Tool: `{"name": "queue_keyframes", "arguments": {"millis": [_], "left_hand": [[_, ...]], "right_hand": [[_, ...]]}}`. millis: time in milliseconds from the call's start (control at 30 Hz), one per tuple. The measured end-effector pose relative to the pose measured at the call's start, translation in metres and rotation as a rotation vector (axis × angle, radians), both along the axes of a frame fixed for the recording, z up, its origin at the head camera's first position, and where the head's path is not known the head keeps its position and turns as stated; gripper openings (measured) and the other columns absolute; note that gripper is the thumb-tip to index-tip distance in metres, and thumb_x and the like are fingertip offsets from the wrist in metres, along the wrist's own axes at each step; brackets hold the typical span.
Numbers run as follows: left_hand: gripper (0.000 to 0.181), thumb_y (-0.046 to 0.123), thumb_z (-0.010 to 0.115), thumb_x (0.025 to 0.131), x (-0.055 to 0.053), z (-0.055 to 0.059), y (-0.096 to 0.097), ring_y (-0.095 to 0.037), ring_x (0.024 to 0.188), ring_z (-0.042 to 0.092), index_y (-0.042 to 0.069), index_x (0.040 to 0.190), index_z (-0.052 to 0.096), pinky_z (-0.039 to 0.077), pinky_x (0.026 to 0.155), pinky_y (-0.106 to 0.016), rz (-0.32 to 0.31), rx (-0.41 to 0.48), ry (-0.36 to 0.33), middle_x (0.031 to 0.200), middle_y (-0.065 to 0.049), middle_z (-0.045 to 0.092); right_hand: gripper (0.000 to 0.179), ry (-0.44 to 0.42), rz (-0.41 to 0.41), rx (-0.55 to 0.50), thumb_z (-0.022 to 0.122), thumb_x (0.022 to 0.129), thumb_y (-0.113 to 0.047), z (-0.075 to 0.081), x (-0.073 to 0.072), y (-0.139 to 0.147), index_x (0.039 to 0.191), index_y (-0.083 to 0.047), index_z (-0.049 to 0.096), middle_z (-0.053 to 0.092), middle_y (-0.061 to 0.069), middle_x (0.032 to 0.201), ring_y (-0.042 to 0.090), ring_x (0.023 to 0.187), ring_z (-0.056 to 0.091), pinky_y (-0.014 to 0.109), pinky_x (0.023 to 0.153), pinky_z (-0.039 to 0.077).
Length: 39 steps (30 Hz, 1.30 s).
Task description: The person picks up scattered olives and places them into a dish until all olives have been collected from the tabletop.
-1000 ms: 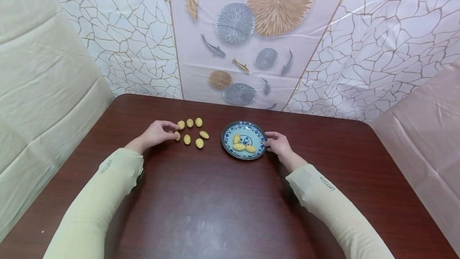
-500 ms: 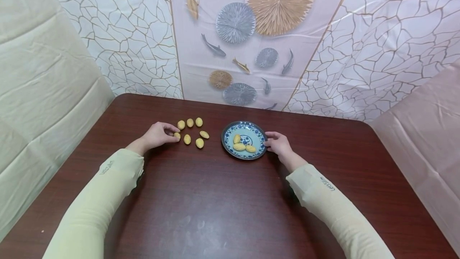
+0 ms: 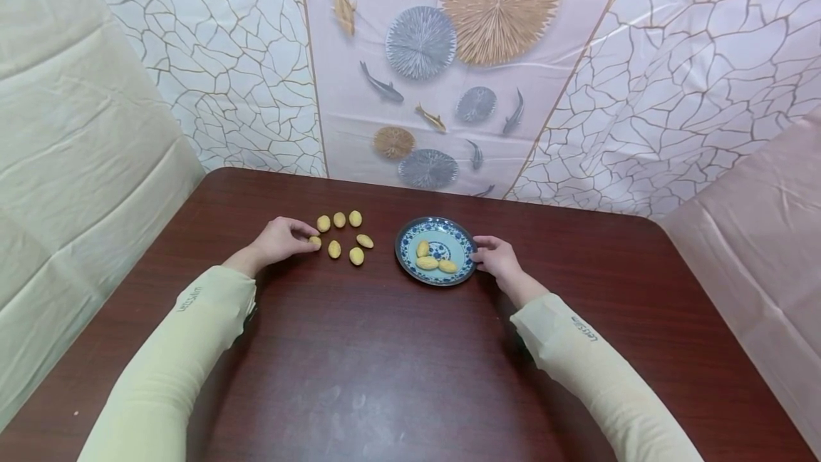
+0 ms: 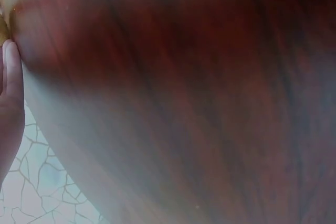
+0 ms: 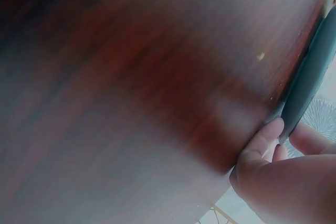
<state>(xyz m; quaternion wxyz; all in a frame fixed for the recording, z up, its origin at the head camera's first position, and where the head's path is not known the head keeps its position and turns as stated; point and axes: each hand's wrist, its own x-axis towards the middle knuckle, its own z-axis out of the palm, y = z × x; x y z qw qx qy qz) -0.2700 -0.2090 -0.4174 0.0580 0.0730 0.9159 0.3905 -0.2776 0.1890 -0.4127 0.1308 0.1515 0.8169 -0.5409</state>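
Thumb and fingers of my left hand (image 3: 279,239) pinch a small yellow oval piece (image 3: 315,242), which looks nut-like, at the left end of a loose group. Only a sliver of this hand (image 4: 11,85) shows in the left wrist view. Several similar yellow pieces (image 3: 334,249) lie just right of the fingers on the dark table. A round blue-and-white patterned plate (image 3: 442,226) stands further right, with three yellow pieces (image 3: 426,262) on it. My right hand (image 3: 500,261) grips the plate's right rim; its thumb and fingers close on the edge in the right wrist view.
The dark reddish-brown table (image 3: 359,362) ends at a patterned cloth (image 3: 417,120) hanging behind it. Pale cloth sides (image 3: 77,162) rise at left and right. Bare wood lies between the two forearms.
My left thumb and fingers have come together on the leftmost yellow piece, which has shifted very slightly left. My right hand and the plate stay in place.
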Motion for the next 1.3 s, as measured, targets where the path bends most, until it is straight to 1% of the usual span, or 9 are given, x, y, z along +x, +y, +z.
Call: {"name": "queue_keyframes", "arguments": {"millis": [67, 100, 233, 367, 567, 833, 967, 1167, 1300], "left_hand": [[0.028, 0.022, 0.071, 0.082, 0.0, 0.0, 0.0, -0.023, 0.103, 0.057, 0.003, 0.102, 0.071, 0.043, 0.086, -0.031, 0.004, -0.006, 0.01, 0.109, -0.015, 0.068], [0.027, 0.022, 0.071, 0.082, 0.0, 0.0, 0.0, -0.024, 0.103, 0.057, 0.003, 0.101, 0.071, 0.044, 0.086, -0.032, 0.005, -0.006, 0.013, 0.109, -0.015, 0.068], [0.026, 0.018, 0.071, 0.082, -0.001, -0.001, 0.0, -0.021, 0.095, 0.061, 0.002, 0.102, 0.07, 0.046, 0.08, -0.027, -0.014, 0.007, 0.017, 0.104, -0.015, 0.069], [0.026, 0.014, 0.072, 0.08, -0.001, -0.002, 0.001, -0.018, 0.089, 0.062, 0.0, 0.103, 0.069, 0.047, 0.077, -0.024, -0.044, 0.014, 0.023, 0.1, -0.014, 0.069], [0.021, 0.012, 0.073, 0.079, -0.002, -0.004, 0.002, -0.015, 0.084, 0.059, 0.0, 0.096, 0.068, 0.046, 0.075, -0.023, -0.047, 0.017, 0.034, 0.094, -0.011, 0.068], [0.02, 0.018, 0.075, 0.079, -0.002, -0.005, 0.001, -0.009, 0.076, 0.06, 0.003, 0.089, 0.069, 0.047, 0.073, -0.023, -0.017, 0.027, 0.04, 0.086, -0.007, 0.068], [0.021, 0.02, 0.075, 0.079, -0.001, -0.004, -0.001, -0.008, 0.075, 0.059, 0.003, 0.09, 0.069, 0.047, 0.073, -0.023, -0.012, 0.031, 0.046, 0.085, -0.006, 0.068], [0.026, 0.026, 0.075, 0.079, -0.003, 0.0, -0.004, -0.012, 0.076, 0.056, 0.004, 0.092, 0.069, 0.045, 0.069, -0.023, 0.043, 0.052, 0.046, 0.086, -0.006, 0.067], [0.026, 0.025, 0.073, 0.08, -0.005, 0.005, -0.003, -0.013, 0.077, 0.056, 0.004, 0.094, 0.069, 0.044, 0.07, -0.023, 0.077, 0.081, 0.062, 0.088, -0.006, 0.067]], "right_hand": [[0.044, 0.0, 0.001, 0.002, 0.052, 0.093, -0.005, 0.0, 0.0, 0.0, 0.137, -0.006, 0.045, 0.051, 0.019, 0.13, 0.019, 0.101, 0.052, 0.028, 0.085, 0.048], [0.044, 0.001, 0.001, 0.004, 0.052, 0.093, -0.005, 0.0, 0.0, 0.0, 0.137, -0.006, 0.045, 0.051, 0.019, 0.13, 0.019, 0.101, 0.052, 0.028, 0.084, 0.048], [0.044, -0.001, -0.001, 0.005, 0.052, 0.093, -0.005, 0.0, 0.0, 0.0, 0.137, -0.006, 0.045, 0.051, 0.019, 0.13, 0.018, 0.1, 0.052, 0.026, 0.082, 0.048], [0.044, -0.002, -0.002, 0.005, 0.052, 0.093, -0.005, 0.002, 0.001, 0.0, 0.136, -0.006, 0.046, 0.051, 0.019, 0.13, 0.018, 0.1, 0.052, 0.024, 0.08, 0.047], [0.044, 0.0, -0.001, 0.005, 0.052, 0.093, -0.005, 0.003, 0.001, -0.001, 0.136, -0.007, 0.046, 0.052, 0.018, 0.13, 0.018, 0.1, 0.053, 0.024, 0.08, 0.048], [0.044, 0.001, 0.001, 0.007, 0.051, 0.093, -0.005, 0.002, 0.001, -0.001, 0.137, -0.007, 0.045, 0.052, 0.019, 0.13, 0.018, 0.101, 0.053, 0.025, 0.082, 0.048], [0.044, 0.002, 0.002, 0.007, 0.051, 0.093, -0.004, 0.004, 0.003, -0.001, 0.137, -0.007, 0.045, 0.052, 0.019, 0.131, 0.019, 0.103, 0.053, 0.027, 0.084, 0.048], [0.045, 0.007, 0.011, 0.006, 0.051, 0.093, -0.004, 0.004, 0.003, -0.002, 0.137, -0.005, 0.045, 0.051, 0.02, 0.131, 0.018, 0.102, 0.053, 0.025, 0.082, 0.048], [0.044, 0.007, 0.008, 0.01, 0.051, 0.093, -0.005, 0.004, 0.004, -0.001, 0.137, -0.006, 0.045, 0.052, 0.019, 0.13, 0.018, 0.1, 0.053, 0.023, 0.08, 0.047]]}}
